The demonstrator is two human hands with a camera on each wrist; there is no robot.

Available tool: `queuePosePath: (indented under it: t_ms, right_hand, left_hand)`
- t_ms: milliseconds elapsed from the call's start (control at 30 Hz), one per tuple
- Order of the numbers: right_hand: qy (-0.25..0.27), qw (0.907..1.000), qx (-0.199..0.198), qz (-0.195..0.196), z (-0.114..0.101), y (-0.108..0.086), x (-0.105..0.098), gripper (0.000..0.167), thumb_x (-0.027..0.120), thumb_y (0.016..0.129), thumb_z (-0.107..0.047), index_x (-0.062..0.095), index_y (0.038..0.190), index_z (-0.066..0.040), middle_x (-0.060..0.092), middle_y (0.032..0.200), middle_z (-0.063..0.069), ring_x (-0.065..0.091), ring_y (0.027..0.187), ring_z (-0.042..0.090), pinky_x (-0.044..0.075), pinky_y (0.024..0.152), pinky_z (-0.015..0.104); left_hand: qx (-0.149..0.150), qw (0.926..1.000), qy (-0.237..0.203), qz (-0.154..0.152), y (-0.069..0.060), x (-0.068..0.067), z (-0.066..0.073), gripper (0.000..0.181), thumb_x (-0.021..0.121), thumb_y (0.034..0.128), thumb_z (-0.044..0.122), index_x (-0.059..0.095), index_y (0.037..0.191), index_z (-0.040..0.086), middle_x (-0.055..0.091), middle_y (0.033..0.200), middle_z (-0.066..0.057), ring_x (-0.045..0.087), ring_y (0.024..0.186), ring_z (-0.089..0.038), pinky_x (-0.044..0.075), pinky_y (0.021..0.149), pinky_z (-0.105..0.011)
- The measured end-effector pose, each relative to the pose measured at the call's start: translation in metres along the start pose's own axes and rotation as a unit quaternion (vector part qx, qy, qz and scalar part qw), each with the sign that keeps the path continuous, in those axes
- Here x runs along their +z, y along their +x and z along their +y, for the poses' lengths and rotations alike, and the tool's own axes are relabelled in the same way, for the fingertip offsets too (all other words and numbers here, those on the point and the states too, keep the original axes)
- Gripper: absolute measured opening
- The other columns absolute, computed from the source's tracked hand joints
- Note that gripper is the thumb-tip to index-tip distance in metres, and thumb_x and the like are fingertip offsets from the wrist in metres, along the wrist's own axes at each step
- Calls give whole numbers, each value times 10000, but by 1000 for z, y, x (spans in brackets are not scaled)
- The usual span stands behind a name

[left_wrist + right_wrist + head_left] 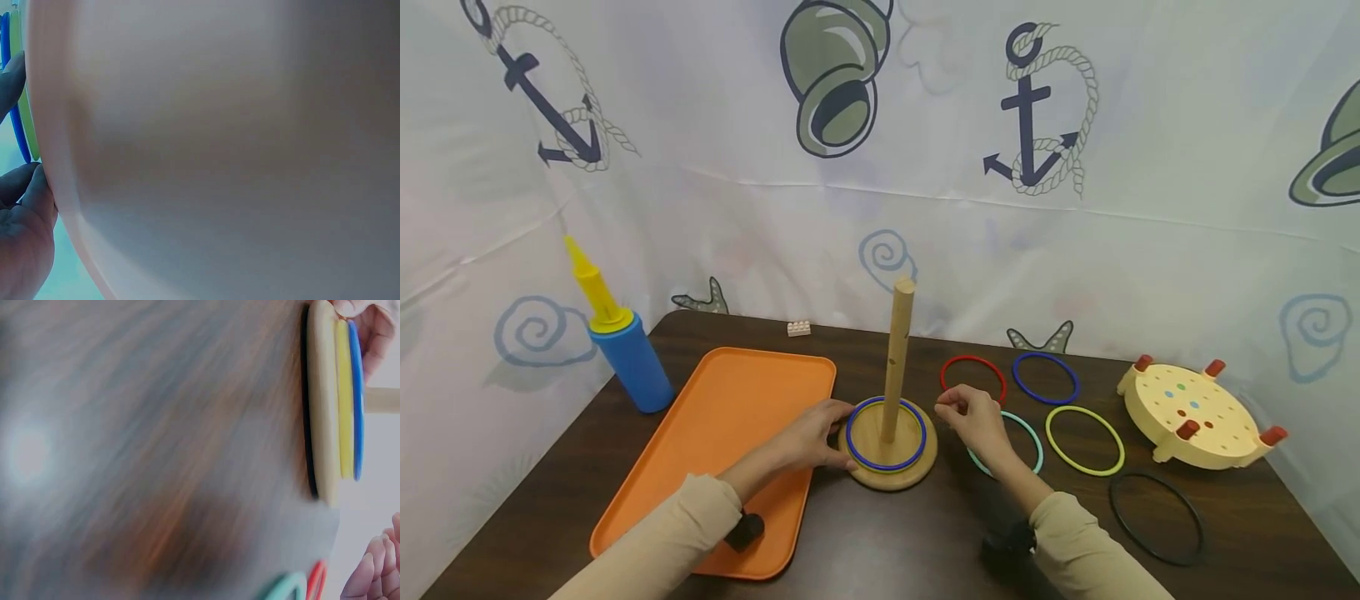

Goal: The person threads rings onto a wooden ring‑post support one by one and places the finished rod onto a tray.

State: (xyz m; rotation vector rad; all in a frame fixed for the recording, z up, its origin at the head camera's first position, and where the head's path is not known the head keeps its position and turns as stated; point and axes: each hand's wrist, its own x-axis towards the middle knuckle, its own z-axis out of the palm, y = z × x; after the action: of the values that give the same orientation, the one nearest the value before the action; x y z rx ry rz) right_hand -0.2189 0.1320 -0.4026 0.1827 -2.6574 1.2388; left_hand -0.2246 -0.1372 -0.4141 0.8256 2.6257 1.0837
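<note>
Near the middle of the head view, my left hand (pixel 811 435) grips the edge of the wooden base (pixel 887 481) beside the blue ring (pixel 886 467); my right hand (pixel 981 423), released, partly hides the turquoise ring (pixel 1041 452).

Left sleeve (pixel 662 533), pale beige, creased, stopping short of my wrist | right sleeve (pixel 1086 546), matching beige, bunched into soft folds | and look, small black block (pixel 745 531) worn on my left side | second dark unit (pixel 1009 540) on my right, outline blurred | my left hand (pixel 812 437) bare, my right hand (pixel 976 421) bare too!
</note>
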Motion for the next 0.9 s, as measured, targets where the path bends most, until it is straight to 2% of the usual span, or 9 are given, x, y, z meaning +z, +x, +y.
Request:
queuePosePath:
  t_ms: [167,300,467,700,900]
  right_hand:
    - [128,9997,181,123,14,-12,-25,56,701,830,-75,687,866,-34,624,663,53,553,558,123,444,486,184]
    - [-105,9991,270,296,31,-24,-52,77,694,841,-82,685,883,-18,613,660,50,523,539,59,446,478,181]
    - [-603,9950,367,703,59,-45,-92,110,693,848,-104,690,902,-9,632,687,48,488,555,-15,425,485,174]
    - [-1454,9806,837,1016,108,-81,-152,191,662,882,-170,683,951,7,670,732,74,498,553,-55,419,483,198]
    - [-2114,9637,1247,1049,143,-104,-195,217,656,885,-204,691,963,-6,686,724,63,448,560,-116,385,572,312]
  left_hand:
    - [69,10000,-10,-1,0,0,-1,777,840,696,198,462,1300,-113,474,1290,-244,484,1186,-365,504,934,-363]
    - [90,10000,28,-12,0,0,-1,780,842,693,193,460,1296,-121,474,1286,-251,484,1184,-371,505,931,-366]
    - [65,10000,52,-19,1,0,-1,785,845,688,189,458,1296,-124,471,1289,-253,484,1187,-372,505,933,-362]
    - [17,10000,5,-25,2,1,-1,777,845,688,184,463,1293,-119,469,1292,-246,486,1185,-364,504,934,-362]
    - [18,10000,-70,-58,1,0,-1,768,842,694,188,468,1291,-115,462,1301,-251,473,1200,-372,498,948,-366]
